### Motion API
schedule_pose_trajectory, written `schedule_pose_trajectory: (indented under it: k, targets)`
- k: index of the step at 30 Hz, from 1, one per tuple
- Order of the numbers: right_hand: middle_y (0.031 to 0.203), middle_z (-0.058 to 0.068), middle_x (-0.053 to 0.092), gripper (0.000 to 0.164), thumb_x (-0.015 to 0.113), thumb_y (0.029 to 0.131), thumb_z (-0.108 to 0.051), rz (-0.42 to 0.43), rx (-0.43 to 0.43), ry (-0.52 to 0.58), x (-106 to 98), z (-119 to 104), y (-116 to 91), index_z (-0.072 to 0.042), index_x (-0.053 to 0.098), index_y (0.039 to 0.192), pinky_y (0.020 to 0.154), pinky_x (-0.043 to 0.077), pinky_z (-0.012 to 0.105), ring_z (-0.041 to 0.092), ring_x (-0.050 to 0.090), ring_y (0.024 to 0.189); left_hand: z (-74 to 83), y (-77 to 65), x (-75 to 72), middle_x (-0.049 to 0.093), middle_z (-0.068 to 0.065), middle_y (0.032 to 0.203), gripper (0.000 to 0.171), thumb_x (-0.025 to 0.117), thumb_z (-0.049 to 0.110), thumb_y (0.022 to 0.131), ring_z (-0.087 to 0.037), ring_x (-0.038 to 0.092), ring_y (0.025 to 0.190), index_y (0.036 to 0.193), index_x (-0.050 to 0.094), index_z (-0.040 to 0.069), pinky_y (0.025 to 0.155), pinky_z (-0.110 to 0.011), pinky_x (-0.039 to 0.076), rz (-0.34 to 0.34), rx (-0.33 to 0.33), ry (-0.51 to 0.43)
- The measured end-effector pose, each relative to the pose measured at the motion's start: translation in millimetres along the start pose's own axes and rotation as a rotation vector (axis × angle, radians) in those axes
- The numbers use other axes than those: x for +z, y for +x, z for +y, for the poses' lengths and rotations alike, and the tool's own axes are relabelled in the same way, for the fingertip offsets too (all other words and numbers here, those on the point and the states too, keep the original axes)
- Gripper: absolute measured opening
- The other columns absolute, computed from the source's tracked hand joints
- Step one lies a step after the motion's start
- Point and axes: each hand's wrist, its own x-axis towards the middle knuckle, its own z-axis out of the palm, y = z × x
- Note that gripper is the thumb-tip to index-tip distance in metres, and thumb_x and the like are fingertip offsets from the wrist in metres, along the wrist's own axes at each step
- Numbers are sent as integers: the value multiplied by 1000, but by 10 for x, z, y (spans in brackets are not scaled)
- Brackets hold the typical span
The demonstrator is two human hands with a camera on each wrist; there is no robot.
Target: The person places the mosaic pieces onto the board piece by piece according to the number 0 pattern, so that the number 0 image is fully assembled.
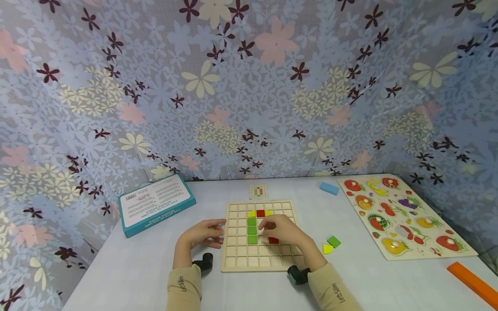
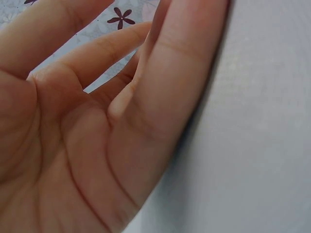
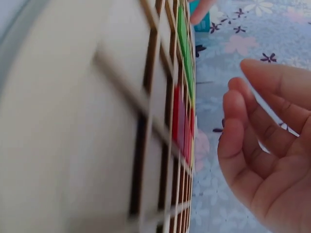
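Observation:
A wooden grid board (image 1: 236,261) lies on the table. In it sit a column of green tiles (image 1: 252,230), a red tile (image 1: 260,213) between yellow pieces (image 1: 252,214) at the top, and another red tile (image 1: 273,240) lower right. My right hand (image 1: 284,229) hovers over the board's middle, hiding some cells. Its fingers bend loosely, and the right wrist view shows nothing between them. Beside the board's left edge is my left hand (image 1: 202,233), fingers relaxed and holding nothing; its palm (image 2: 82,145) fills much of the left wrist view.
Right of the board lie a loose green tile (image 1: 333,241) and yellow piece (image 1: 327,249). A pattern card (image 1: 258,191) stands behind it. Around are a teal box (image 1: 155,205), a blue block (image 1: 329,188), a fruit puzzle board (image 1: 404,248) and an orange bar (image 1: 472,283).

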Motion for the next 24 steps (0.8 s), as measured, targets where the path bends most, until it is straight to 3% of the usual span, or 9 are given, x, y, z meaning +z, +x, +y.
schedule_pose_trajectory:
  k: [11, 24]
  targets:
    - [83, 0, 59, 8, 62, 86, -9, 8, 75, 24, -320, 204, -306, -8, 66, 93, 66, 47, 27, 18, 52, 76, 34, -10, 0, 52, -14, 102, 58, 61, 13, 87, -20, 61, 81, 139, 38, 0, 74, -36, 57, 19, -7, 16]
    - [78, 0, 57, 8, 65, 84, -9, -9, 130, 10, -465, 385, -562, -6, 65, 91, 60, 45, 22, 15, 50, 71, 23, -27, 14, 51, -14, 100, 59, 60, 12, 87, -20, 61, 80, 139, 36, -3, 73, -37, 57, -3, 10, 0]
